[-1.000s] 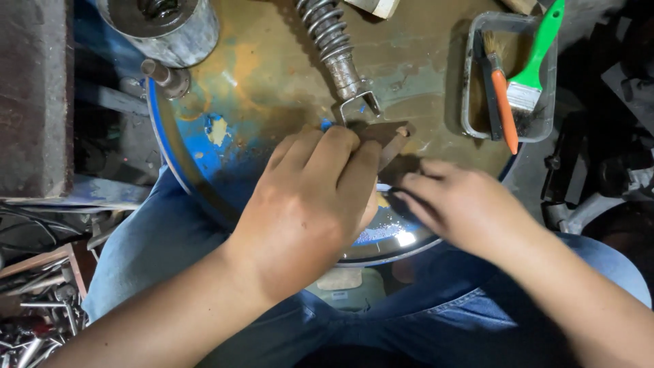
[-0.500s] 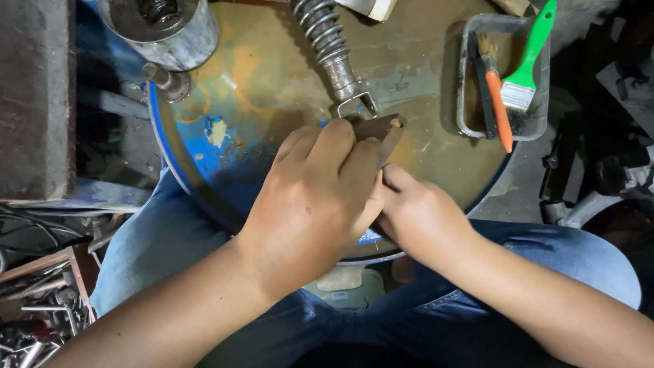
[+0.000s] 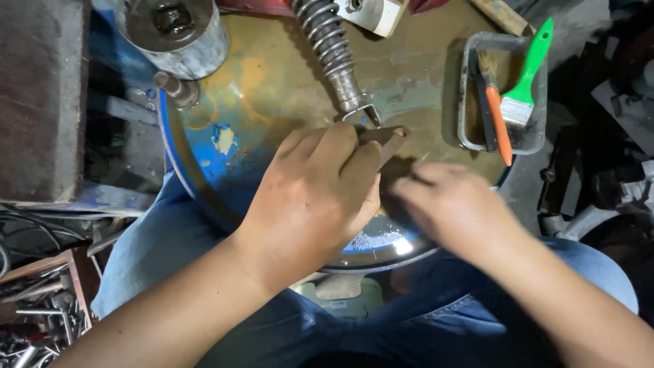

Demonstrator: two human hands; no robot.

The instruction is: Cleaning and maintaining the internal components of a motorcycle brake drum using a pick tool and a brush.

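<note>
Change: Half a second ago the right hand point(image 3: 458, 208) was tucked under the left hand point(image 3: 315, 201); now it has slid out toward the right of the frame and is blurred with motion, much as it lay a second ago. Judging by that back-and-forth, a rubbing or filing stroke on the held piece is under way rather than finished.
Left hand: Pressed flat, fingers together and curled down over a small brown metal piece point(image 3: 385, 138), pinning it to the drum top point(image 3: 272, 88) at centre frame; it has not shifted.
Right hand: Loosely curved, fingers bent down onto the drum just right of the piece; whether it grips a tool cannot be told through the blur.
Held piece: Only its tip shows past the left fingers, just below the forked end of a coil spring strut point(image 3: 334, 54) that runs in from the top edge.
Surface: A round drum top, rusty ochre with worn blue paint at lower left and bright metal filings near the front rim.
Around it: A clear plastic tray point(image 3: 467, 102) at upper right holds a green-handled brush point(image 3: 526, 75) and an orange-handled tool point(image 3: 499, 126); a grey metal cylinder point(image 3: 174, 31) stands at upper left.
Room: The person's blue jeans point(image 3: 157, 252) fill the lower frame; scrap metal and wires lie at lower left, dark machine parts at right.
</note>
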